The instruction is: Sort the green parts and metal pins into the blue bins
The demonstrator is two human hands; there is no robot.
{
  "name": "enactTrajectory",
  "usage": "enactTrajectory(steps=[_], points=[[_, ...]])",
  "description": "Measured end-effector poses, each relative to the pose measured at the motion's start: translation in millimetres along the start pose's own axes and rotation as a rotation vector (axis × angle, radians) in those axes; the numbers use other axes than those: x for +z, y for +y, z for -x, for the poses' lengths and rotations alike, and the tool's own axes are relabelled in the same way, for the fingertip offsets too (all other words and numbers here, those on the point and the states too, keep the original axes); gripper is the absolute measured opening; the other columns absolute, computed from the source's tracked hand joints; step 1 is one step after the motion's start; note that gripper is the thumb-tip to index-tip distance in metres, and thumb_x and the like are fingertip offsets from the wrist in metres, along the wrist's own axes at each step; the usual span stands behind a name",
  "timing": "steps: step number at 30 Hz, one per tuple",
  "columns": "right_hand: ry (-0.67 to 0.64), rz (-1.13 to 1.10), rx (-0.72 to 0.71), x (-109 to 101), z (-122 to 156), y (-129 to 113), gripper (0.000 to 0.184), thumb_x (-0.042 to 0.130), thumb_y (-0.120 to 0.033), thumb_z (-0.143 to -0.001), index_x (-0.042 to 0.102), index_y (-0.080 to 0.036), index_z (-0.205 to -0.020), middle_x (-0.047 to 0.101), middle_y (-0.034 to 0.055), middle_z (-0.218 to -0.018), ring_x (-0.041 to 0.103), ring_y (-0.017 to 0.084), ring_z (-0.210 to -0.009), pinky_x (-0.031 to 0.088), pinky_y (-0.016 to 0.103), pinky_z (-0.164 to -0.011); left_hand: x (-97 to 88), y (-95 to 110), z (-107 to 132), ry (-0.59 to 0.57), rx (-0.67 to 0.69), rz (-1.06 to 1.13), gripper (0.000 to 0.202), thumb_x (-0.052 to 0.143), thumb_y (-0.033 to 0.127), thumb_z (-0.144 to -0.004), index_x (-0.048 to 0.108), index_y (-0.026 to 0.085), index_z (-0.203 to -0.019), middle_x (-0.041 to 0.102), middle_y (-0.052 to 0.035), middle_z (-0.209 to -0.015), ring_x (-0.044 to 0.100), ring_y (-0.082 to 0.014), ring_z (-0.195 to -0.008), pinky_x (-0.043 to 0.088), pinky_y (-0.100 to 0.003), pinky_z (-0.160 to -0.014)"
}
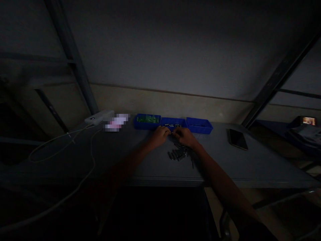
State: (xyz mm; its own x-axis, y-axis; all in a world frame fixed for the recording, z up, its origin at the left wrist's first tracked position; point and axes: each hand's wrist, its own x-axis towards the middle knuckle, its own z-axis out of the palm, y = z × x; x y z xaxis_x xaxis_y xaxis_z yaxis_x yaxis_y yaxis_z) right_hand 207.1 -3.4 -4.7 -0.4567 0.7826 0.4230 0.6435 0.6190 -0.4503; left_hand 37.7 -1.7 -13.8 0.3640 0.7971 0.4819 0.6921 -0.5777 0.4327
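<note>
My left hand (160, 135) and my right hand (185, 136) meet fingertip to fingertip just in front of the middle blue bin (173, 121). Fingers on both are closed in a pinch, with a tiny shiny piece between them, too small and dark to name. Several small metal cylinders lie in that middle bin. On the table below my right hand is a loose pile of dark metal cylinders (177, 154), with a thin rod (192, 163) beside it. Green pieces fill the left blue bin (147, 126). The right blue bin (199, 126) adjoins the middle one.
A dark phone (237, 139) lies on the grey table (215, 160) to the right. At the left are a white power strip (99, 117), a lit, blurred-out screen (117, 122) and a trailing white cable (93, 157). Metal posts and a wall stand behind.
</note>
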Motion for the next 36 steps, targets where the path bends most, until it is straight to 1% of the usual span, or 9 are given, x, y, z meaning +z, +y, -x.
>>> enactTrajectory(steps=[8,15,21,25,28,31,32,34,36], points=[[0.053,-0.004,0.025,-5.5,0.9,1.8,0.029,0.040,-0.032,-0.087,0.057,-0.015,-0.069,0.056,0.0000,-0.063,0.049,0.011,-0.059,0.034,0.022,-0.057,0.7,-0.6,0.5,0.155,-0.016,0.050,0.010,0.049,0.021,-0.083,0.057,0.016,-0.083,0.064,-0.0049,-0.086,0.055,-0.0176,-0.087,0.041,-0.031,-0.083],[0.096,-0.085,0.048,-7.3,2.9,-3.1,0.027,0.055,-0.035,-0.078,0.057,-0.016,-0.097,0.058,-0.0010,-0.067,0.051,0.012,-0.061,0.038,0.022,-0.060,1.4,-2.6,0.4,0.153,-0.072,-0.010,0.020,0.042,0.024,-0.087,0.057,0.016,-0.076,0.062,-0.0056,-0.077,0.055,-0.0178,-0.079,0.042,-0.031,-0.078],[0.099,-0.083,-0.009,-8.5,2.9,-6.5,0.015,0.050,-0.029,-0.080,0.058,-0.017,-0.083,0.057,-0.0007,-0.065,0.050,0.011,-0.058,0.037,0.021,-0.057,0.5,-2.0,-0.1,0.155,-0.101,-0.035,0.025,0.040,0.025,-0.087,0.057,0.017,-0.071,0.062,-0.0049,-0.072,0.055,-0.0163,-0.072,0.042,-0.029,-0.072],[0.144,-0.026,-0.008,-14.7,0.5,-0.9,0.021,0.045,-0.031,-0.084,0.059,-0.016,-0.079,0.060,0.0015,-0.068,0.052,0.012,-0.060,0.036,0.022,-0.058,2.9,-0.7,2.0,0.097,-0.079,0.075,0.024,0.039,0.026,-0.088,0.059,0.016,-0.079,0.064,-0.0048,-0.075,0.057,-0.0150,-0.072,0.043,-0.026,-0.068],[0.343,0.039,0.117,-28.4,-0.3,17.4,0.031,0.041,-0.038,-0.085,0.060,-0.016,-0.076,0.061,0.0033,-0.068,0.054,0.014,-0.061,0.036,0.023,-0.058,6.3,1.2,5.0,0.001,-0.050,0.155,0.019,0.043,0.024,-0.085,0.059,0.015,-0.092,0.065,-0.0035,-0.078,0.058,-0.0138,-0.069,0.043,-0.024,-0.065],[0.672,0.184,0.400,-43.6,3.2,44.8,0.040,0.036,-0.046,-0.086,0.062,-0.016,-0.083,0.064,0.0071,-0.074,0.056,0.017,-0.065,0.037,0.026,-0.062,8.8,3.5,8.2,-0.128,0.048,0.114,0.021,0.049,0.019,-0.080,0.059,0.016,-0.098,0.064,-0.0030,-0.079,0.058,-0.0147,-0.073,0.044,-0.026,-0.070],[0.728,0.234,0.502,-47.2,5.2,53.6,0.043,0.037,-0.050,-0.085,0.063,-0.015,-0.084,0.064,0.0085,-0.073,0.056,0.018,-0.066,0.036,0.027,-0.062,9.1,4.2,9.2,-0.165,0.091,0.077,0.021,0.051,0.018,-0.078,0.059,0.017,-0.098,0.063,-0.0033,-0.081,0.057,-0.0156,-0.077,0.044,-0.027,-0.073],[0.746,0.287,0.627,-50.5,9.1,66.8,0.048,0.038,-0.054,-0.083,0.064,-0.013,-0.084,0.064,0.0110,-0.073,0.056,0.020,-0.067,0.036,0.028,-0.062,8.7,5.4,10.9,-0.228,0.166,0.004,0.019,0.054,0.018,-0.077,0.062,0.019,-0.094,0.063,-0.0042,-0.084,0.056,-0.0176,-0.084,0.042,-0.029,-0.078],[0.727,0.303,0.660,-49.0,11.1,71.4,0.051,0.037,-0.054,-0.083,0.064,-0.012,-0.084,0.064,0.0127,-0.074,0.056,0.020,-0.067,0.035,0.028,-0.061,7.8,6.3,12.1,-0.267,0.200,-0.037,0.016,0.054,0.019,-0.077,0.063,0.020,-0.090,0.062,-0.0043,-0.087,0.055,-0.0185,-0.087,0.042,-0.030,-0.080]])
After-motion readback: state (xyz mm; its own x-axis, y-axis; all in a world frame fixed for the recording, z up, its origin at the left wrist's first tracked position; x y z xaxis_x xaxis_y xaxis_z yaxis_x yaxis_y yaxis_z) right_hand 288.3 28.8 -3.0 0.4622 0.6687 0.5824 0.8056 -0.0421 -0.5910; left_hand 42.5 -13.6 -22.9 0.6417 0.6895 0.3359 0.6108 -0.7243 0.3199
